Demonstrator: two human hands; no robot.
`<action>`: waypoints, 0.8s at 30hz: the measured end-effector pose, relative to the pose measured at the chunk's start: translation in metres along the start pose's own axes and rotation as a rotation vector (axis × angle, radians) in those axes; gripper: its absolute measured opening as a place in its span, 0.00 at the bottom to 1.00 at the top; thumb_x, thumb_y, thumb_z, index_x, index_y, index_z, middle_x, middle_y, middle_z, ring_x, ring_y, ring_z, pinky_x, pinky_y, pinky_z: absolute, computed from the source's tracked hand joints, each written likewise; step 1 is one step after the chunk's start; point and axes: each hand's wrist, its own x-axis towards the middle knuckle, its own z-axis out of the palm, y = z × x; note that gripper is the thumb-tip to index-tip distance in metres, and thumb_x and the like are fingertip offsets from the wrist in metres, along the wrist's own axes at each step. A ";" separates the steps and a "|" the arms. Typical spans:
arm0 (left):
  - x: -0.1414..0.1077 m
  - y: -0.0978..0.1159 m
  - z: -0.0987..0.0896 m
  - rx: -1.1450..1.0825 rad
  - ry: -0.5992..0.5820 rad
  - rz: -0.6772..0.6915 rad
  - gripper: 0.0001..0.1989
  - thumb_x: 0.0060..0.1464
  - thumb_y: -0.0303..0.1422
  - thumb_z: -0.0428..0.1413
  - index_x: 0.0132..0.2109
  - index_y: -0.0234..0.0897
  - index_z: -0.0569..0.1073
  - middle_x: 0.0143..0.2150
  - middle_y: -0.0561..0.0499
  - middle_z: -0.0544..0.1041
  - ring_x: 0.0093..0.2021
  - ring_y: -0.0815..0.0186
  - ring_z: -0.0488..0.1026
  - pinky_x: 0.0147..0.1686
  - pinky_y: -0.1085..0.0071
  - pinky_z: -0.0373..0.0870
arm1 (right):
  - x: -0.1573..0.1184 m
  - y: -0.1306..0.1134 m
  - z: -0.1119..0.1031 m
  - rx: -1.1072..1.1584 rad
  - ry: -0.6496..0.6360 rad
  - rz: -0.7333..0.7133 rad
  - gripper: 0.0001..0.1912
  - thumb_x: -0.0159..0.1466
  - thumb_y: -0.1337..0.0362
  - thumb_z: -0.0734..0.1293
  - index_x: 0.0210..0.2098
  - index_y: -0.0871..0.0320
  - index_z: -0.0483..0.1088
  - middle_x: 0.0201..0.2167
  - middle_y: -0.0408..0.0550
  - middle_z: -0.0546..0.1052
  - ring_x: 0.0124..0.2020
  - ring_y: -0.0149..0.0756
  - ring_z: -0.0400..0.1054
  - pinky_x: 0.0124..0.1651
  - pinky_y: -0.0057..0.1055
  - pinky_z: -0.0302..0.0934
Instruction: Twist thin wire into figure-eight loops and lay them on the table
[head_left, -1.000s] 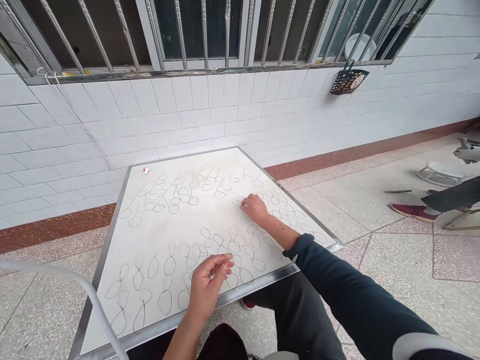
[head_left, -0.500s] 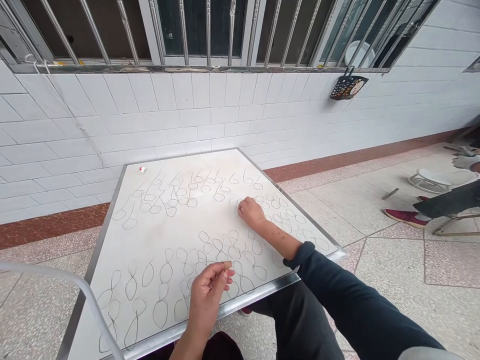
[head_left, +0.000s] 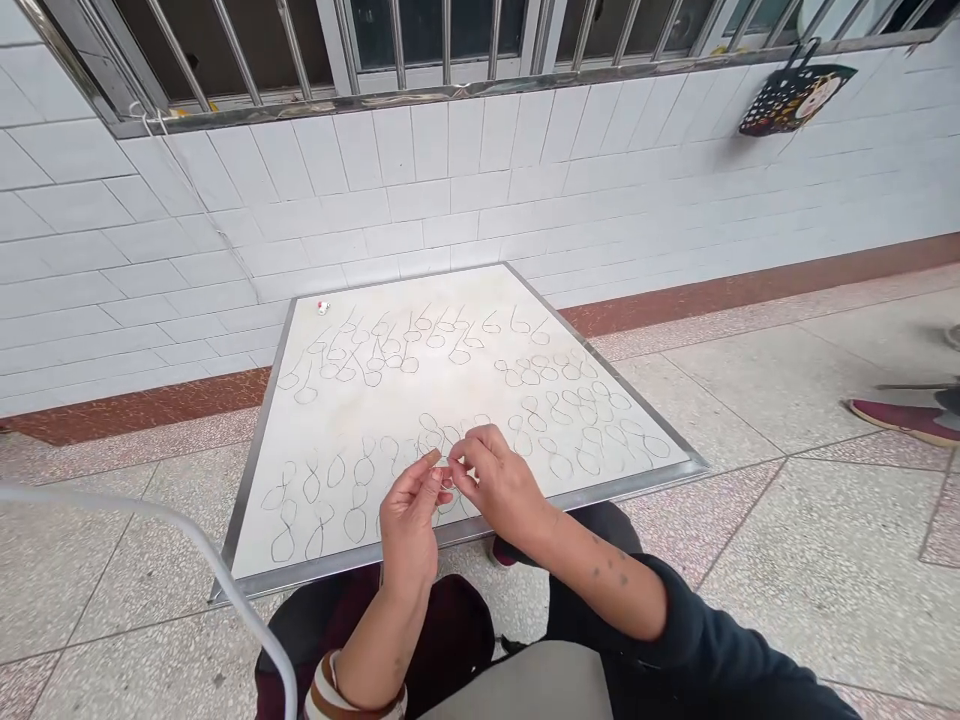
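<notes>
My left hand [head_left: 411,515] is over the board's near edge, thumb and forefinger pinched together, a tan wrap on one fingertip. Touching it or almost so, my right hand [head_left: 491,475] pinches at the same spot. A very thin strand [head_left: 443,464] shows faintly between the fingertips; its ends are hidden. Below lies a white board [head_left: 420,395] with a grey metal rim. Spread over it are many thin dark loops: figure-eight loops [head_left: 364,470] at the near side and right, and single loops with a loose tail [head_left: 373,377] toward the far side.
A small red-and-white object [head_left: 322,308] lies at the board's far left corner. A pale curved tube [head_left: 187,540] crosses the lower left. Behind stands a white tiled wall [head_left: 420,215] with a barred window and a hanging patterned bag [head_left: 795,100]. Another person's shoe [head_left: 904,420] is at right.
My right hand has come back from the middle right of the board to meet my left hand at the near side. The view has shifted and tilted slightly.
</notes>
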 end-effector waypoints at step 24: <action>-0.042 0.010 -0.006 0.266 -0.114 -0.020 0.12 0.50 0.37 0.62 0.40 0.35 0.80 0.28 0.50 0.78 0.29 0.69 0.72 0.35 0.69 0.69 | -0.031 -0.015 -0.018 1.150 -0.225 0.572 0.09 0.60 0.58 0.69 0.37 0.55 0.73 0.28 0.41 0.72 0.31 0.31 0.66 0.40 0.32 0.60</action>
